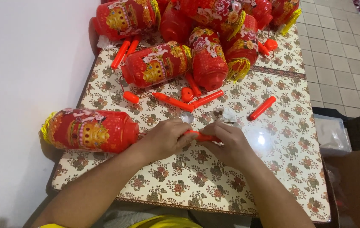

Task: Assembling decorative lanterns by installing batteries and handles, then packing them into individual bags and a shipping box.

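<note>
Red plastic handle stick (pixel 202 136) sits clamped between my left hand (pixel 165 138) and right hand (pixel 230 143); a slip could knock the lantern (pixel 89 130) beside my left wrist off the worktop (pixel 273 169).

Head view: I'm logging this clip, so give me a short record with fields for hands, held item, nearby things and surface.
left hand: grips one end of the thin orange-red plastic stick
right hand: pinches the same stick
nearest lantern: red-and-gold plastic lantern lying on its side by the left hand
loose stick: orange-red plastic handle apart, beyond the right hand
surface: floral-patterned tablecloth
</note>
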